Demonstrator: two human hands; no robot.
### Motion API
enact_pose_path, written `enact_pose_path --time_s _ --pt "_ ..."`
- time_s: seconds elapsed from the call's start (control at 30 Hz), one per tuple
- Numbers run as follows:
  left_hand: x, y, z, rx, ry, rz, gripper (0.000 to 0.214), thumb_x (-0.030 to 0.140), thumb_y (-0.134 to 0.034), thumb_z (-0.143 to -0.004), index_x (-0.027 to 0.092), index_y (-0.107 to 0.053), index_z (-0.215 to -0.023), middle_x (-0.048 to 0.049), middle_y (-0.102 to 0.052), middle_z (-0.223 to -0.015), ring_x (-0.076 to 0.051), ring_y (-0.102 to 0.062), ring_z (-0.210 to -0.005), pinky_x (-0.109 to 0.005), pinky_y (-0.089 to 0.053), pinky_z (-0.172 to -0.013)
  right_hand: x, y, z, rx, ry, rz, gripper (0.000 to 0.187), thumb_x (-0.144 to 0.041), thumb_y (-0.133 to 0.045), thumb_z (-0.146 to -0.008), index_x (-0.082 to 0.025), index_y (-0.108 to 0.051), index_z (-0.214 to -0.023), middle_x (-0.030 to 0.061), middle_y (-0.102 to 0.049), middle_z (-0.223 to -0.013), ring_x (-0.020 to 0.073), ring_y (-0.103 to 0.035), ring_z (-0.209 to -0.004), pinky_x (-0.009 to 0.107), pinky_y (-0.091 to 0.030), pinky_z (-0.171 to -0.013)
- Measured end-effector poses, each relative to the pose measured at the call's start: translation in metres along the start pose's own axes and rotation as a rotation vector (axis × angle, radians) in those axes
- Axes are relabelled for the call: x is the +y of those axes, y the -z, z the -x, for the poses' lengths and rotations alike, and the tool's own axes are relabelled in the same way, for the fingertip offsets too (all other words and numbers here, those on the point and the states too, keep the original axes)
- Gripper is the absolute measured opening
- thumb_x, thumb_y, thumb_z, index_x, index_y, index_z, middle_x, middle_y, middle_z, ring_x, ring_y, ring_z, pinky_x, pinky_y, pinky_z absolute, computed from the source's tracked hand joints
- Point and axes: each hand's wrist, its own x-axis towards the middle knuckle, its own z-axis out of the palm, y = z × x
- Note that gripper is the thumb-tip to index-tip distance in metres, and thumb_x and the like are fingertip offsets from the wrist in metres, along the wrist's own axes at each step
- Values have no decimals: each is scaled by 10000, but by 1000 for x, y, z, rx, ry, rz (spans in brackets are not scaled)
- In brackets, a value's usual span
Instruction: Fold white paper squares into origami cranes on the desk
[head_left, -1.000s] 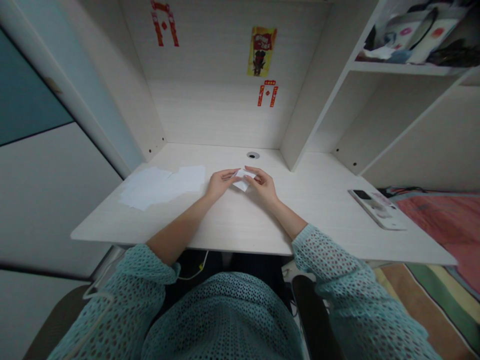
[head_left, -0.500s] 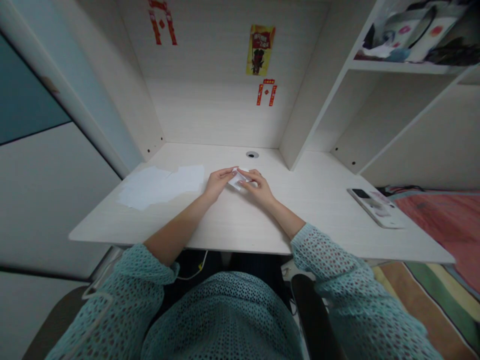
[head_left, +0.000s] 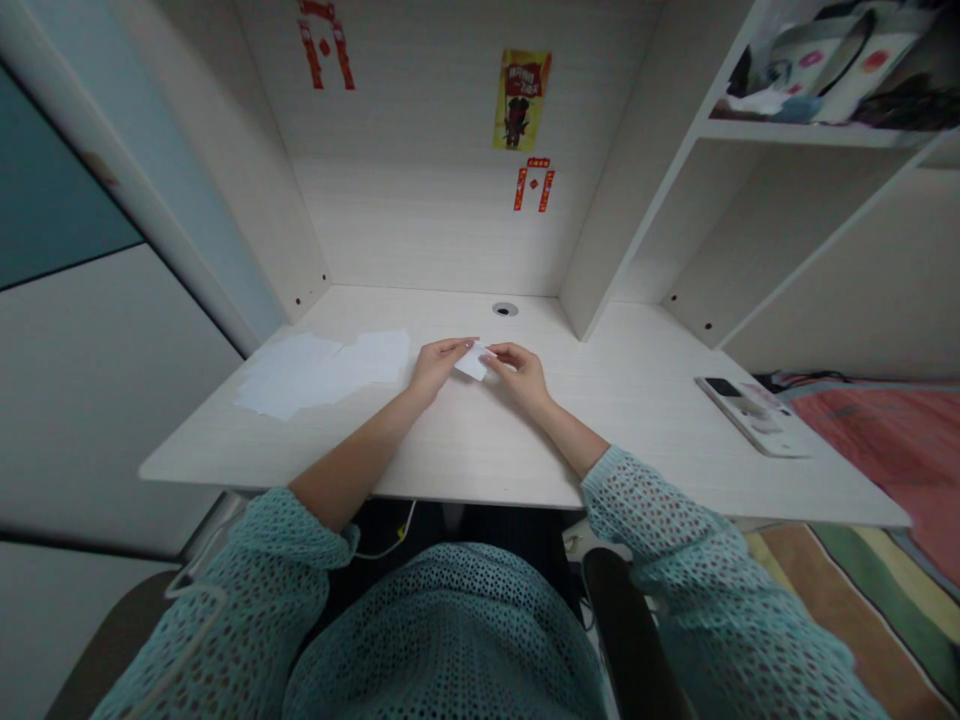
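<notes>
Between my two hands is a small white piece of paper (head_left: 472,363), held just above the middle of the desk. My left hand (head_left: 437,364) pinches its left upper edge with thumb and fingers. At the right edge, my right hand (head_left: 521,372) grips the paper between thumb and bent forefinger. Whether the paper has several layers cannot be made out. Left of my hands, several white sheets of paper (head_left: 319,372) lie overlapping on the desk.
The white desk (head_left: 480,460) has a round cable hole (head_left: 505,310) near its back panel. A white phone (head_left: 750,415) lies at the right. An upright divider (head_left: 622,200) stands behind my right hand. Bags (head_left: 840,65) fill the upper right shelf.
My right hand's fingers have drawn back slightly right and curled into a pinch at the paper's edge. More of the paper's face now shows. My left hand has hardly moved.
</notes>
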Motion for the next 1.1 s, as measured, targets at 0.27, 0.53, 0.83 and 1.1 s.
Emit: enact_pose_path --time_s 0.27,0.53,0.83,1.1 --pt "-2 -2 1 81 -59 -40 345 423 -681 -687 145 -724 -886 -88 -708 -947 -191 -625 -862 -281 -440 -779 -2 -3 0 79 -84 -139 516 -352 -760 -604 -233 -567 -1067 -12 -655 -726 146 -614 -713 326 -478 -788" --pt "4 -3 3 99 -26 -89 352 442 -703 -654 131 -719 -819 -80 -710 -841 -175 -626 -754 -276 -452 -699 6 -1 -3 2 -219 -249 281 -404 -731 -631 -179 -698 -797 58 -709 -810 169 -629 -732 314 -469 -735" --pt "-3 -2 1 -59 195 -14 432 383 -813 -503 106 -695 -812 -93 -697 -797 -178 -635 -715 -346 -502 -754 5 5 -6 78 -191 -123 363 -455 -696 -652 -173 -722 -879 74 -715 -837 180 -629 -730 315 -465 -695" --pt "-5 1 -2 48 199 93 399 400 -795 -546 112 -683 -798 -109 -697 -862 -196 -643 -808 -363 -503 -831 5 4 -2 -18 -267 -61 374 -461 -717 -622 -160 -732 -844 84 -724 -838 180 -629 -724 317 -465 -705"
